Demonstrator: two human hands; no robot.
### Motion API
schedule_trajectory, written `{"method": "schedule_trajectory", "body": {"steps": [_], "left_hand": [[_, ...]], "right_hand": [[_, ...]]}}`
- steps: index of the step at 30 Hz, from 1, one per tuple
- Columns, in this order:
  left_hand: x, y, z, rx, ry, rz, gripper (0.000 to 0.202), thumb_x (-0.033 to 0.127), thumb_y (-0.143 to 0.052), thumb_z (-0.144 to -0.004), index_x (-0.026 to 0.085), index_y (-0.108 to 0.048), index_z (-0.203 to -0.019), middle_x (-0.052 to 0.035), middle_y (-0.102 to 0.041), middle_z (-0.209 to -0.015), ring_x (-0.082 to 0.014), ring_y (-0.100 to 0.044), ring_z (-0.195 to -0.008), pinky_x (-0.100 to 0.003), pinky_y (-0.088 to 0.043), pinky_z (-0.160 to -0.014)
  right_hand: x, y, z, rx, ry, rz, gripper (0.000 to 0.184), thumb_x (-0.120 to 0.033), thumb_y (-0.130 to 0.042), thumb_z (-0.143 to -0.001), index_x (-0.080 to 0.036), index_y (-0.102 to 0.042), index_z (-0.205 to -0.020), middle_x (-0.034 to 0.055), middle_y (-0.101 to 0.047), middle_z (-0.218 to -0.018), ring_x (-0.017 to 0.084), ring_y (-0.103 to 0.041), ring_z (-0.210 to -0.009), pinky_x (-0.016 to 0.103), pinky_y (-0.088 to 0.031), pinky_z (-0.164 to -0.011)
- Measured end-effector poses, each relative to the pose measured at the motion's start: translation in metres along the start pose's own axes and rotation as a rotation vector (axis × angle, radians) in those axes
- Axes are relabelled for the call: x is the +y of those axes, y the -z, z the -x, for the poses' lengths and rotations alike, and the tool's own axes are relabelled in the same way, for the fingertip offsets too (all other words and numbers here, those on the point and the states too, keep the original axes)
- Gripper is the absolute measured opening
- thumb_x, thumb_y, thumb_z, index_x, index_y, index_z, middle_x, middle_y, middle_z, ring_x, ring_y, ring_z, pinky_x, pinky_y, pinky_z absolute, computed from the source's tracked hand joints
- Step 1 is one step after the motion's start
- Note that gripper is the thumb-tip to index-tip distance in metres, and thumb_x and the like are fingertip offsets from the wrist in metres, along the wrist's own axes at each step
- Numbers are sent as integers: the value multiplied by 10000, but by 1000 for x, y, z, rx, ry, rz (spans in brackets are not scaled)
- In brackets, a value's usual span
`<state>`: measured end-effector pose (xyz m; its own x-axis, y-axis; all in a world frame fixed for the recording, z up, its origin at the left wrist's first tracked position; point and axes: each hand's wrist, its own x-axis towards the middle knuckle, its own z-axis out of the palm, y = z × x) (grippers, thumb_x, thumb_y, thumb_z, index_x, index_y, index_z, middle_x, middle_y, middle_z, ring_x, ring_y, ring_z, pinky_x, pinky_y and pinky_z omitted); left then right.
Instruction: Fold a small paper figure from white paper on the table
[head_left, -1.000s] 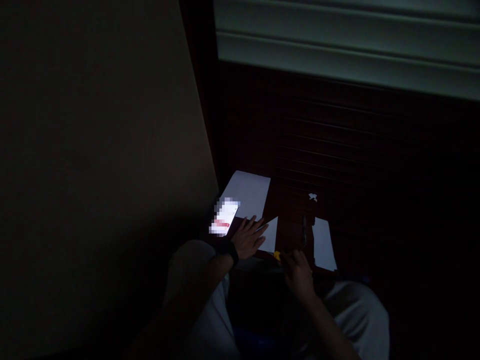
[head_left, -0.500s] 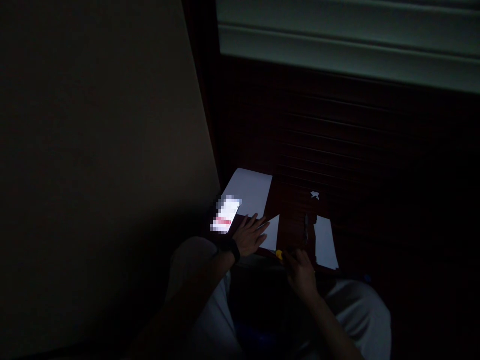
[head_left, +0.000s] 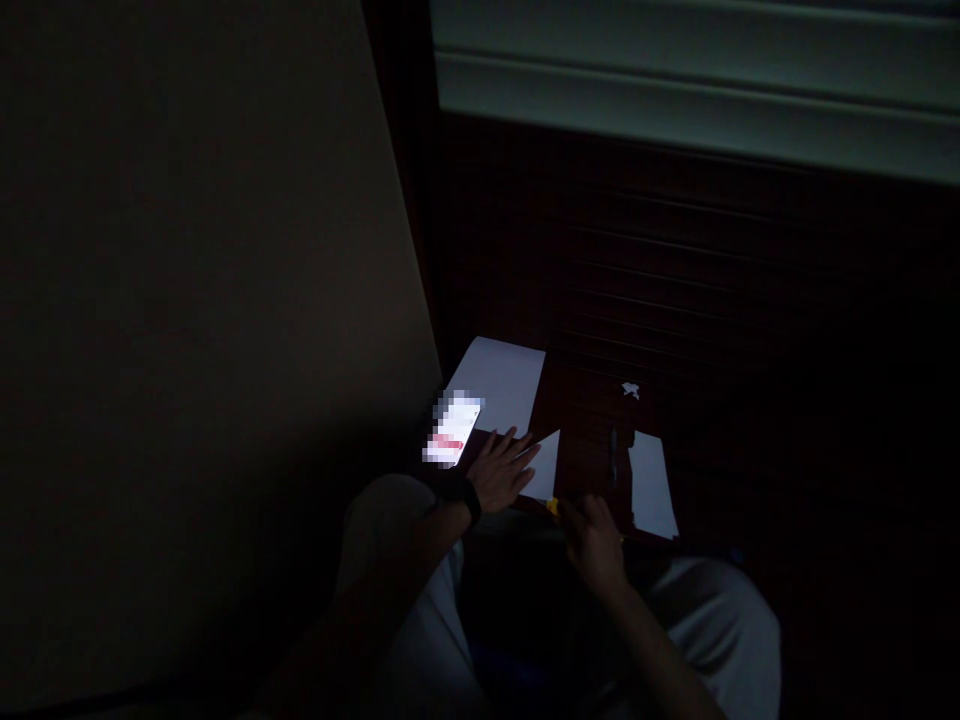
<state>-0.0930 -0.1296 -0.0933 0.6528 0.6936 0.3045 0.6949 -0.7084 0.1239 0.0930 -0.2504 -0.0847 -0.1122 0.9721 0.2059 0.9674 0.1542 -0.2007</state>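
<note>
My left hand (head_left: 501,474) lies flat with fingers spread, pressing on a small white paper piece (head_left: 544,468) with a pointed corner. A dark band circles the left wrist. My right hand (head_left: 595,540) is closed around a yellow utility knife (head_left: 553,507), whose front end is at the paper's lower right corner. In the dark I cannot make out its blade clearly. A lit phone (head_left: 454,430), partly blurred, is just left of my left hand, by a larger white sheet (head_left: 506,383).
On the dark wooden surface (head_left: 581,440), a dark pen (head_left: 613,457) lies beside a rough-edged strip of white paper (head_left: 651,485). Small paper scraps (head_left: 631,390) sit farther back. A pale wall (head_left: 300,250) rises on the left; my knees are below the near edge.
My right hand has shifted slightly left with the yellow utility knife. My left hand stays in place on the paper.
</note>
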Motion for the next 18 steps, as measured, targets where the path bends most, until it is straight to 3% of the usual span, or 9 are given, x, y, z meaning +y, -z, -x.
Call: {"method": "schedule_trajectory", "body": {"steps": [13,18], "left_hand": [[1,0,0,-9,14,-15,475,429,-258,-896,287,-297,-1348,2,-297,-1418,-237,-115,-1334,-507,-73,-1062],[1,0,-1,-21,15,-13,476,427,-253,-897,291,-286,-1352,11,-288,-1423,-236,-104,-1335,-501,-74,-1063]], "right_hand": [[-2,0,-1,9,27,-18,502,-65,-524,-713,-230,-521,-1187,77,-484,-908,242,-415,-874,356,-340,-780],[-9,0,-5,15,26,-14,424,-76,-497,-746,-225,-551,-1139,77,-483,-896,238,-413,-869,348,-339,-764]]}}
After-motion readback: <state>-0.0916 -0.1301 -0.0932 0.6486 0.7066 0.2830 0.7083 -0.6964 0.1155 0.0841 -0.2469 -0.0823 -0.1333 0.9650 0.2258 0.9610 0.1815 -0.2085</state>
